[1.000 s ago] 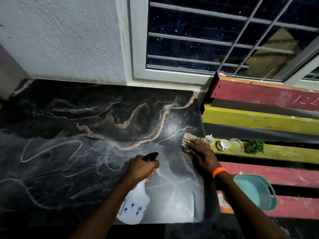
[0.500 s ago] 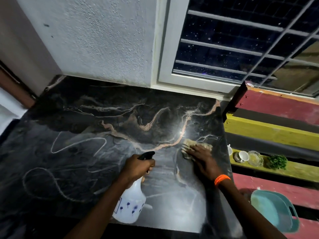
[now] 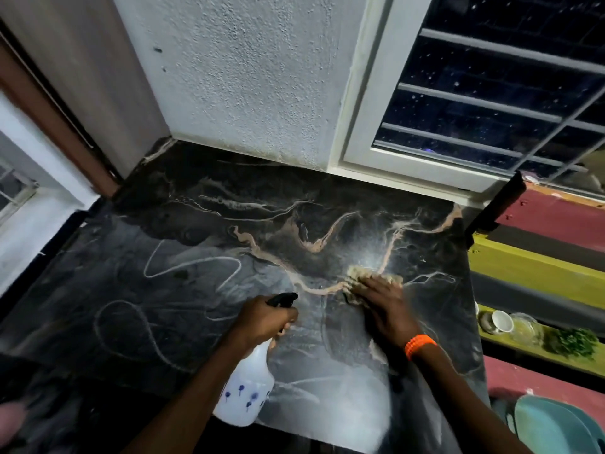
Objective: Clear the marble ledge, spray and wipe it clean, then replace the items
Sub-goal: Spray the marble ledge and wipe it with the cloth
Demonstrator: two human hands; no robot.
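The black marble ledge (image 3: 203, 290) with pale veins fills the middle of the view and looks wet near its front edge. My left hand (image 3: 265, 319) grips the neck of a white spray bottle (image 3: 245, 394) with blue flower prints and a black nozzle. My right hand (image 3: 383, 309), with an orange band at the wrist, presses flat on a beige cloth (image 3: 360, 273) on the ledge's right half. Most of the cloth is hidden under the fingers.
A white wall and a barred window (image 3: 491, 103) stand behind the ledge. To the right a red and yellow slatted bench (image 3: 540, 273) carries a white cup (image 3: 502, 321), a glass dish (image 3: 523, 329) and a small green plant (image 3: 571, 342). A teal basin (image 3: 553, 427) sits at the bottom right.
My right hand has slid the cloth leftward, away from the ledge's right edge. The view has turned to the left. My left hand keeps hold of the bottle.
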